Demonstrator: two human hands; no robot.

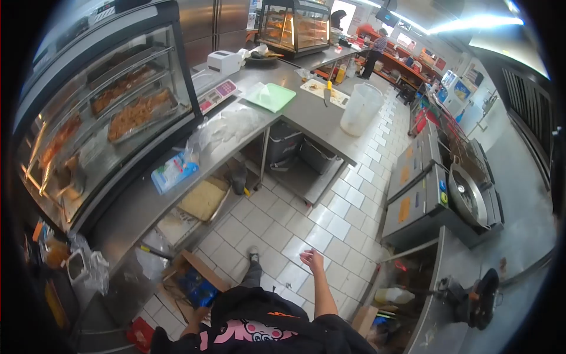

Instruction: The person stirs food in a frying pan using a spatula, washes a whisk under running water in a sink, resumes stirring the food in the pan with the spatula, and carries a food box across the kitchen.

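My right hand (312, 259) hangs over the tiled floor, fingers loosely curled and a little apart, holding nothing visible. Low at the left, my left hand (200, 315) is beside an open cardboard box (187, 265) with blue packages (199, 286) in it; its fingers are too small and dark to make out. A steel counter (242, 88) stands ahead, bearing a light green tray (271, 97), a clear plastic bin (361, 109), a white board (315, 87) with a yellow-handled knife (328, 93), and clear plastic bags (233, 124).
A glass food display case (118, 100) stands at the left, a second one (295, 26) further back. Fryers (413, 189) with a large round pan (466, 192) line the right. A person (375, 53) stands far back. A shelf under the counter holds a yellowish tray (204, 199).
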